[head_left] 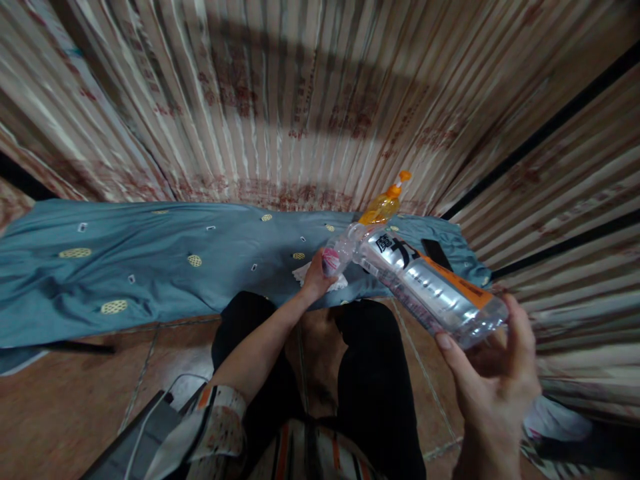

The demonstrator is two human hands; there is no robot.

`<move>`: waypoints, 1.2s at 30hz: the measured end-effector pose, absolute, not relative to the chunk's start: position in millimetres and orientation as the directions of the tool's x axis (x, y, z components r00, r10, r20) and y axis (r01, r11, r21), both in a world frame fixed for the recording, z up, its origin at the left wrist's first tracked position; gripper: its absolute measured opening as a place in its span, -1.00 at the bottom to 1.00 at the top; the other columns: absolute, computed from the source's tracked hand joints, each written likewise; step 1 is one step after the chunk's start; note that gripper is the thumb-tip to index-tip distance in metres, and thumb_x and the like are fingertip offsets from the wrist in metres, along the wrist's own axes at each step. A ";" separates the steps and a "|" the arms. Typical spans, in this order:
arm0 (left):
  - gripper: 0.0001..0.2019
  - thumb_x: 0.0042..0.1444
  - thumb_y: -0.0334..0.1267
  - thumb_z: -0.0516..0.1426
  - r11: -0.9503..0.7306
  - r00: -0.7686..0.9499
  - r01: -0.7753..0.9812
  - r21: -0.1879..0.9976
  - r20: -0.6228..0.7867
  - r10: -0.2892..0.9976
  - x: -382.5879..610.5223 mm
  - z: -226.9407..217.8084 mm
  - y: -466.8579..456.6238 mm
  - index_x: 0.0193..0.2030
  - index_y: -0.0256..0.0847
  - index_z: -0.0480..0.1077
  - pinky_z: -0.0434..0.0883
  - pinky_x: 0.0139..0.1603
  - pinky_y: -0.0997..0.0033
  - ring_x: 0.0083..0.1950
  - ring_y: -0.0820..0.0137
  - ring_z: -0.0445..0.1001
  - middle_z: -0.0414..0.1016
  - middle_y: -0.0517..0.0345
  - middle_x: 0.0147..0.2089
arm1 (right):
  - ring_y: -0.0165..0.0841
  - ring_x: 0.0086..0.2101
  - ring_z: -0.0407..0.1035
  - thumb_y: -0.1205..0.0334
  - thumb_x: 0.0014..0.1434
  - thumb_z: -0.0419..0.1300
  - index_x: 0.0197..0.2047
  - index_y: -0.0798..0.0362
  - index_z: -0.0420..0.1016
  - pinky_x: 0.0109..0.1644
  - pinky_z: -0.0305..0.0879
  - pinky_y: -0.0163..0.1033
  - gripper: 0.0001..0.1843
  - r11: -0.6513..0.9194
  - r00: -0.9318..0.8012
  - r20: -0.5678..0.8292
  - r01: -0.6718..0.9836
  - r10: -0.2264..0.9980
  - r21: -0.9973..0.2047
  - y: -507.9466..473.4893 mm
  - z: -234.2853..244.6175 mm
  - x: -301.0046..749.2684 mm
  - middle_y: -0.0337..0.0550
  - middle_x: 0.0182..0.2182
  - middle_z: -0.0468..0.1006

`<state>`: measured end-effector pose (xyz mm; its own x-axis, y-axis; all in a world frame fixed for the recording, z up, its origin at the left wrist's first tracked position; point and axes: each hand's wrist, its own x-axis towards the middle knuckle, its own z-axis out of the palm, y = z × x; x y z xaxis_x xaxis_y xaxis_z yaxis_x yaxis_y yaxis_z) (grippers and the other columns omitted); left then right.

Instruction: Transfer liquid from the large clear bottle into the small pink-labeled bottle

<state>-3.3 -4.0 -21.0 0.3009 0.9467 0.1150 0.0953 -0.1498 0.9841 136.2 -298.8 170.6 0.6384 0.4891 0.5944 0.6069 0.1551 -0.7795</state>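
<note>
large clear bottle (430,287) held neck to neck with a smaller one

head view: the right hand (500,380) grips the base of the large clear bottle, thumb on the near side and fingers around the far side. the bottle, with a silver and orange label, slants from those fingers toward the left hand (316,277). the left fingers are closed around a small clear bottle (336,255) with pink on it. its neck appears to meet the large bottle's neck just beyond the left fingertips; whether the two are joined or only touching, i cannot tell.

below the left fingers, a white piece of cloth or paper (343,283) lies on a blue, pineapple-patterned cover (160,260). past the meeting necks is an orange pump bottle (381,210), its lower part hidden by the large bottle. a dark, flat, phone-like object (437,255) lies on the cover, well beyond the right fingertips.

the handling looks partway along: both bottles are in hand and their necks are brought together, but neither has been set down. no flow between them can be made out, so how much is left cannot be judged.
</note>
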 end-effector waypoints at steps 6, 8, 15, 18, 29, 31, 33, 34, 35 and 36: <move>-0.01 -0.10 -0.47 0.66 -0.184 0.296 0.066 0.981 0.157 0.942 -2.7 -25.9 -2.8 0.55 -0.11 0.59 0.55 0.88 -0.52 0.67 -0.30 0.72 0.77 -0.22 0.58 | 0.15 0.15 0.85 -0.09 0.09 0.94 0.72 -0.03 0.61 0.21 0.87 0.24 0.26 0.169 0.623 0.601 0.611 0.501 -0.774 -299.1 172.7 135.7 0.13 0.25 0.89; -0.01 -0.10 -0.47 0.66 -0.174 0.294 0.078 0.982 0.144 0.945 -2.6 -24.3 -3.4 0.54 -0.12 0.59 0.53 0.89 -0.49 0.69 -0.29 0.71 0.76 -0.23 0.59 | 0.16 0.16 0.85 -0.11 0.08 0.94 0.73 -0.03 0.60 0.22 0.87 0.26 0.28 0.161 0.628 0.596 0.609 0.500 -0.777 -299.3 172.5 136.9 0.14 0.26 0.89; -0.06 -0.10 -0.51 0.63 -0.153 0.307 0.116 0.981 0.111 0.945 -3.8 -13.6 -5.8 0.48 -0.13 0.62 0.51 0.91 -0.44 0.70 -0.29 0.71 0.75 -0.25 0.59 | 0.21 0.20 0.82 -0.20 0.04 0.96 0.74 -0.08 0.60 0.30 0.83 0.36 0.33 0.142 0.630 0.601 0.623 0.493 -0.769 -299.9 171.5 138.9 0.17 0.36 0.84; -0.08 -0.10 -0.53 0.62 -0.157 0.323 0.106 0.982 0.116 0.939 -5.3 -10.8 -6.1 0.47 -0.12 0.61 0.50 0.92 -0.43 0.70 -0.27 0.71 0.77 -0.22 0.58 | 0.17 0.15 0.83 -0.20 0.03 0.96 0.73 -0.08 0.62 0.23 0.86 0.29 0.32 0.141 0.633 0.603 0.625 0.486 -0.768 -299.8 172.9 137.2 0.15 0.30 0.86; -0.03 -0.11 -0.49 0.63 -0.141 0.306 0.099 0.985 0.104 0.946 -5.8 -11.0 -7.4 0.52 -0.11 0.61 0.46 0.95 -0.47 0.74 -0.30 0.66 0.76 -0.21 0.59 | 0.18 0.17 0.83 -0.28 0.06 0.94 0.74 -0.12 0.61 0.28 0.85 0.33 0.32 0.127 0.591 0.639 0.678 0.492 -0.724 -300.4 169.6 143.9 0.14 0.34 0.85; -0.03 -0.11 -0.49 0.62 -0.145 0.310 0.097 0.985 0.108 0.945 -5.4 -11.1 -7.2 0.52 -0.13 0.60 0.46 0.94 -0.51 0.74 -0.32 0.66 0.74 -0.26 0.60 | 0.14 0.13 0.85 -0.23 0.07 0.94 0.75 -0.10 0.60 0.21 0.87 0.25 0.32 0.147 0.599 0.629 0.656 0.495 -0.740 -300.1 169.6 143.0 0.12 0.29 0.88; -0.03 -0.11 -0.52 0.61 -0.143 0.313 0.104 0.984 0.104 0.944 -4.7 -9.9 -7.2 0.52 -0.16 0.59 0.49 0.91 -0.52 0.71 -0.33 0.68 0.74 -0.30 0.60 | 0.12 0.12 0.85 -0.19 0.07 0.95 0.76 -0.11 0.61 0.16 0.87 0.19 0.31 0.166 0.593 0.629 0.648 0.502 -0.744 -299.7 170.2 142.0 0.11 0.27 0.88; -0.03 -0.12 -0.54 0.60 -0.139 0.310 0.110 0.984 0.099 0.946 -4.3 -9.0 -7.5 0.52 -0.17 0.59 0.50 0.91 -0.51 0.70 -0.33 0.69 0.74 -0.31 0.60 | 0.12 0.11 0.86 -0.18 0.07 0.95 0.75 -0.12 0.62 0.14 0.88 0.19 0.30 0.171 0.589 0.635 0.652 0.500 -0.739 -299.5 170.6 141.7 0.11 0.27 0.88; -0.02 -0.12 -0.55 0.60 -0.134 0.303 0.114 0.984 0.094 0.948 -3.9 -8.1 -7.8 0.52 -0.17 0.59 0.50 0.91 -0.49 0.70 -0.33 0.69 0.74 -0.31 0.59 | 0.12 0.11 0.86 -0.17 0.07 0.95 0.75 -0.13 0.63 0.14 0.88 0.19 0.29 0.172 0.586 0.639 0.656 0.499 -0.735 -299.4 171.2 141.4 0.11 0.28 0.88; -0.02 -0.13 -0.57 0.59 -0.128 0.296 0.117 0.985 0.089 0.951 -3.5 -7.3 -8.1 0.52 -0.17 0.59 0.50 0.91 -0.46 0.71 -0.33 0.69 0.74 -0.29 0.59 | 0.12 0.11 0.86 -0.17 0.07 0.95 0.75 -0.15 0.63 0.14 0.88 0.20 0.28 0.171 0.584 0.641 0.659 0.498 -0.733 -299.4 171.8 141.2 0.11 0.29 0.88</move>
